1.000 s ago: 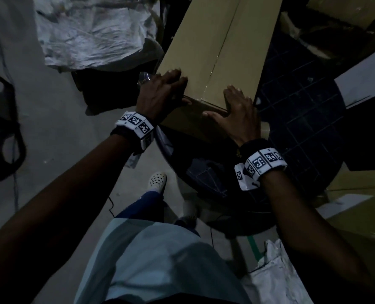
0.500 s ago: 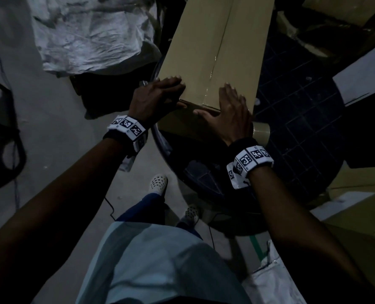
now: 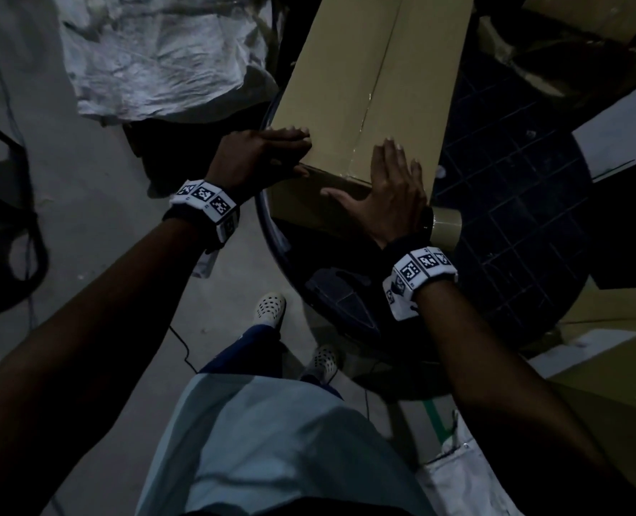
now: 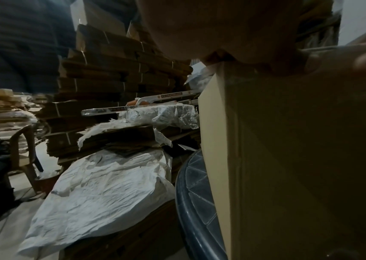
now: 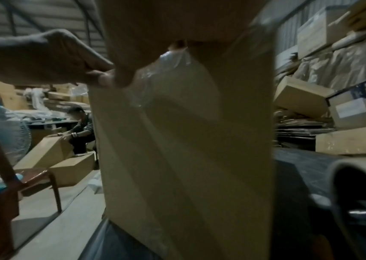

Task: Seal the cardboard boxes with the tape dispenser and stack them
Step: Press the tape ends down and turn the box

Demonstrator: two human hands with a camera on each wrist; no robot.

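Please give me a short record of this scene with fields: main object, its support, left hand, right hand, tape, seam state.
main object: long tan cardboard box
support: dark round plastic table
left hand: left hand flat on the box's near left corner
right hand: right hand flat over the near end, by the seam
tape: brown tape roll on the table beside the right hand
seam state: clear tape runs along the top seam and over the near end

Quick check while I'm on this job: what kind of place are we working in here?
Most likely a warehouse or packing storeroom. Bundled stacks of flattened cartons rise behind the work spot, sealed boxes are piled at the right, and another person handles a box on the floor. The cardboard box sits on a dark round table.
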